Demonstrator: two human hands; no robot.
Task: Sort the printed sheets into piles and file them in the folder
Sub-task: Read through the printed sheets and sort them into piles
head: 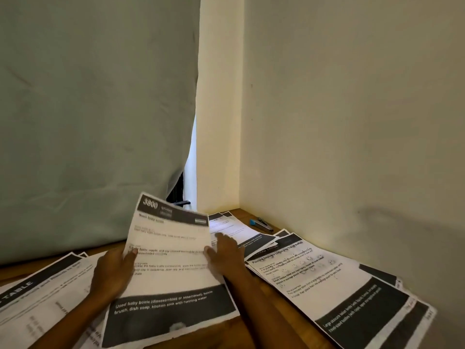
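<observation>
Now read the header of the lifted sheet (171, 250), pinched at its edge by the left hand (113, 270) with the right hand (224, 250) flat-fingered at three o'clock, then lay it squarely on the matching desk (251, 331) pile.

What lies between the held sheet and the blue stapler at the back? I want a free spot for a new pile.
Head view: a far pile of sheets lies between the held sheet and the blue stapler, then a bare strip of wooden table.
</observation>
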